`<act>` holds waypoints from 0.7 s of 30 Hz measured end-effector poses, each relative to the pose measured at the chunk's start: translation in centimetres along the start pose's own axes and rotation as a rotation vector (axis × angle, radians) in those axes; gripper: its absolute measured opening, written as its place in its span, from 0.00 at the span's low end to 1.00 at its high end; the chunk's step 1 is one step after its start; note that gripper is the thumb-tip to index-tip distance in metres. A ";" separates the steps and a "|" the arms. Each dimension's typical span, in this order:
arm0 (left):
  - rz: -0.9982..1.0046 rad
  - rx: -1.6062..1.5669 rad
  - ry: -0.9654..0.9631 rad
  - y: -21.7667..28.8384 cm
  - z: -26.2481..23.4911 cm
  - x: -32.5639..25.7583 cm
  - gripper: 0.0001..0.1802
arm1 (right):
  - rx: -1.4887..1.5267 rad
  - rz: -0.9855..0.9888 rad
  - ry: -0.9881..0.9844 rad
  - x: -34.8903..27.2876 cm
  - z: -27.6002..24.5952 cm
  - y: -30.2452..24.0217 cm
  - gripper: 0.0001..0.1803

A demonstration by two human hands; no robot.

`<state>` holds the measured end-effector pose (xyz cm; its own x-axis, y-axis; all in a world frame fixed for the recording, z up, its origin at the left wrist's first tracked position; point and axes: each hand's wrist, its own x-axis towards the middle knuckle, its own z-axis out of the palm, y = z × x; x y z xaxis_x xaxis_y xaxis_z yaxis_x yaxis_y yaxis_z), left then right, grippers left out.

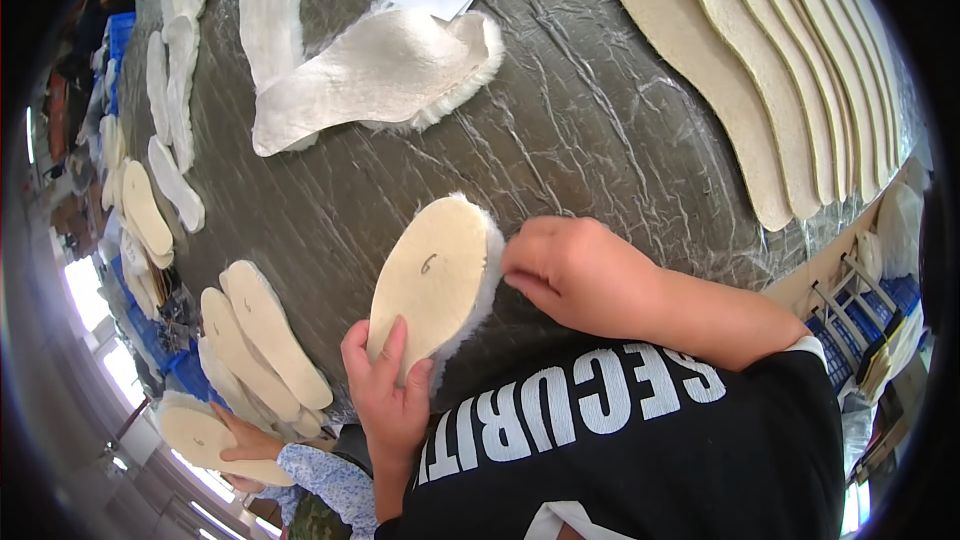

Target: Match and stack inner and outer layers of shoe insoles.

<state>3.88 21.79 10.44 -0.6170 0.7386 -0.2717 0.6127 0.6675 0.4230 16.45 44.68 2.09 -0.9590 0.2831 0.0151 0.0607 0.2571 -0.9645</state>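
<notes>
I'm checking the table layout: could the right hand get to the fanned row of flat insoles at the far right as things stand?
Probably yes: the right hand rests by the fleece insole, and only bare plastic-covered table lies between it and the fanned insoles.

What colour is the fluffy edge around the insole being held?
White, a fleecy fringe around the tan insole; only the head view shows it.
</notes>
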 end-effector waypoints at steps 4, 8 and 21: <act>-0.042 -0.066 -0.038 0.2 -0.4 0.3 0.23 | -0.316 -0.143 -0.288 -0.9 -0.4 -0.8 0.24; -0.050 -0.080 -0.033 0.2 -0.5 0.3 0.22 | -0.469 -0.141 -0.307 -0.8 -0.2 -1.4 0.24; -0.042 0.045 0.014 0.4 0.7 0.2 0.27 | -0.569 -0.159 -0.262 -1.3 0.3 -1.0 0.24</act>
<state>4.37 22.27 10.01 -0.6496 0.7084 -0.2762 0.6072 0.7019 0.3722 17.60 43.78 2.99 -0.9998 -0.0154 0.0116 -0.0192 0.7475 -0.6639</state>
